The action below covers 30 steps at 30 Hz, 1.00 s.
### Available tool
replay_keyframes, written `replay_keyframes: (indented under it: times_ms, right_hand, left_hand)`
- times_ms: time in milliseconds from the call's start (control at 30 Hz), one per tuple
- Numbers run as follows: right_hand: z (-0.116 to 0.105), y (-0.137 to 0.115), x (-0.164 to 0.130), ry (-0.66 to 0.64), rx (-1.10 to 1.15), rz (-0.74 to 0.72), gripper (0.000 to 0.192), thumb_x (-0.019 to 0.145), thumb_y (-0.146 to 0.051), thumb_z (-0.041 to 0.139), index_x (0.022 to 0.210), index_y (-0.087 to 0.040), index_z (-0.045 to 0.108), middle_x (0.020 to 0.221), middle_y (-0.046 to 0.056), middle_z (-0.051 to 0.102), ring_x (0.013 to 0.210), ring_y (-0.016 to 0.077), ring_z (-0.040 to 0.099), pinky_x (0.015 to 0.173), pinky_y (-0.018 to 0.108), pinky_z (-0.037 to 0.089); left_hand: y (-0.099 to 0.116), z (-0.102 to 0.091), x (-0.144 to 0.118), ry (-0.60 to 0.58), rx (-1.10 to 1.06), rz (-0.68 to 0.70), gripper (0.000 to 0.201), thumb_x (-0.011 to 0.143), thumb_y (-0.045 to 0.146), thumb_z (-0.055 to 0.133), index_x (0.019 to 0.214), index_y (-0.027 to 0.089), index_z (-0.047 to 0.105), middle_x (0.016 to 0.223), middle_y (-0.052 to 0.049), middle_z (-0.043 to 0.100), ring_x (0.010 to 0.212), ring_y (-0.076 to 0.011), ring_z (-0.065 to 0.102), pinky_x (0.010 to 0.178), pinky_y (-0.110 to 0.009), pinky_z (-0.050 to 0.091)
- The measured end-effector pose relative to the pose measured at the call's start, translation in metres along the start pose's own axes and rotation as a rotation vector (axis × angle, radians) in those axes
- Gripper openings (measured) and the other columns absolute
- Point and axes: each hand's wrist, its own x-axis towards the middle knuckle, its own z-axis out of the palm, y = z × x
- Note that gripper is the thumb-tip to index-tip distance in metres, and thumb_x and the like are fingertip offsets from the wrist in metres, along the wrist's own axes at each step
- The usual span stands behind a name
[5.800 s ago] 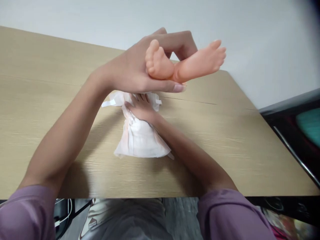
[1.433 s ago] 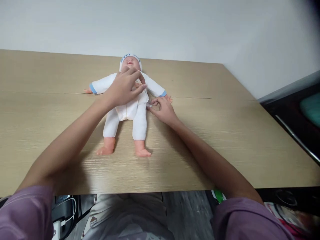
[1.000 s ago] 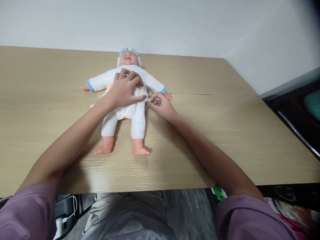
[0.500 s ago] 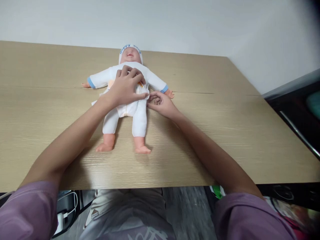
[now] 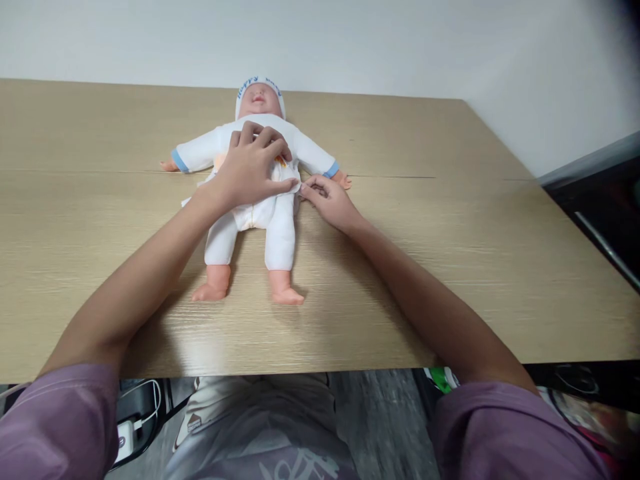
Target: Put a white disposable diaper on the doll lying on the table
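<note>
- L hand (image 5: pixel 253 170): arm stretched fwd across table, palm down, fingers spread & curved over the doll's (image 5: pixel 250 187) belly, pressing flat on it. Not gripping, just resting on top w/ thumb pointing toward the R hand.
- R hand (image 5: pixel 327 200): arm reaches in from lower right, wrist low on table, fingers curled together in a pinch at a small white tab (image 5: pixel 296 189) by doll's waist. Pinch looks closed on tab; contact partly hidden by the L thumb.
- Both hands nearly touching, thumb tip to fingertips, at doll's right-of-frame hip.
- Doll: lies on its back mid-table, head far from wearer, arms out to sides, legs toward wearer & slightly apart. Soft white cloth suit w/ blue cuffs, white cap (image 5: pixel 260 87) w/ blue lettering; smooth peach plastic feet and hands, bare.
- Table (image 5: pixel 450 253): light wood-grain laminate, matte, thin seam running across under doll's arms.
- Sleeves: purple fabric, pushed up near elbows.
</note>
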Motion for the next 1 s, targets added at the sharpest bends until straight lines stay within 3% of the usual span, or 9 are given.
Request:
replay_keyframes:
  times_ms: [100,233,367,567,700,800,900,1000]
  right_hand:
    - [-0.010,0.003,0.001,0.058,0.014,0.021,0.072,0.090,-0.099,0.072,0.085,-0.028,0.062,0.077,0.000,0.061,0.070,0.0174,0.051,0.066,0.034,0.045]
    - [-0.029,0.003,0.000,0.085,0.016,0.062,0.072,0.090,-0.093,0.080,0.075,-0.027,0.057,0.067,-0.003,0.051,0.061,0.0140,0.040,0.058,0.032,0.035]
    - [-0.038,-0.019,0.012,0.079,0.050,0.140,0.065,0.095,-0.081,0.085,0.073,-0.025,0.060,0.067,-0.003,0.050,0.059,0.0126,0.038,0.056,0.031,0.035]
    - [-0.006,-0.065,0.057,-0.001,-0.022,0.108,0.054,0.105,-0.059,0.085,0.073,-0.024,0.060,0.073,0.000,0.061,0.069,0.0147,0.053,0.066,0.029,0.045]
    - [0.020,-0.067,0.069,-0.004,-0.047,0.057,0.053,0.104,-0.063,0.084,0.076,-0.025,0.059,0.076,0.000,0.062,0.076,0.0175,0.057,0.069,0.030,0.047]
    - [0.028,-0.062,0.056,0.060,-0.024,-0.019,0.046,0.105,-0.066,0.080,0.089,-0.025,0.064,0.087,0.002,0.067,0.085,0.0194,0.064,0.078,0.033,0.054]
    - [0.029,-0.060,0.027,0.156,-0.129,-0.210,0.039,0.107,-0.066,0.074,0.110,-0.027,0.072,0.113,0.007,0.077,0.107,0.0259,0.072,0.100,0.042,0.061]
    - [0.028,-0.062,-0.003,0.154,-0.313,-0.425,0.047,0.117,-0.065,0.055,0.137,-0.028,0.076,0.147,0.013,0.076,0.144,0.0352,0.066,0.129,0.057,0.050]
  left_hand:
    - [-0.003,0.002,0.000,0.008,-0.003,0.001,0.056,0.091,0.065,0.088,0.132,0.029,0.077,0.152,-0.014,0.069,0.154,-0.0526,0.043,0.133,-0.075,0.032]
    - [-0.005,0.003,0.001,0.007,0.003,0.008,0.068,0.085,0.077,0.090,0.131,0.028,0.079,0.153,-0.015,0.068,0.153,-0.0532,0.044,0.130,-0.073,0.033]
    - [-0.002,0.003,0.001,-0.008,0.045,-0.002,0.074,0.083,0.078,0.091,0.135,0.028,0.078,0.155,-0.015,0.067,0.152,-0.0548,0.044,0.128,-0.073,0.033]
    - [0.001,0.002,0.001,-0.011,0.041,-0.049,0.100,0.078,0.063,0.095,0.163,0.026,0.057,0.159,-0.018,0.067,0.152,-0.0528,0.045,0.129,-0.069,0.033]
    - [-0.001,0.002,0.001,0.005,0.009,-0.048,0.106,0.076,0.055,0.095,0.167,0.025,0.049,0.158,-0.018,0.068,0.151,-0.0521,0.047,0.129,-0.070,0.034]
    - [0.000,0.003,-0.001,0.010,-0.006,-0.042,0.102,0.075,0.052,0.095,0.163,0.024,0.051,0.160,-0.019,0.067,0.151,-0.0532,0.046,0.130,-0.071,0.033]
    - [0.001,0.005,-0.002,0.016,-0.025,-0.041,0.099,0.077,0.053,0.094,0.162,0.024,0.052,0.158,-0.018,0.068,0.152,-0.0529,0.046,0.131,-0.071,0.032]
    - [-0.001,0.007,-0.001,0.026,-0.055,-0.040,0.098,0.080,0.059,0.093,0.162,0.025,0.052,0.156,-0.018,0.069,0.152,-0.0518,0.045,0.131,-0.070,0.032]
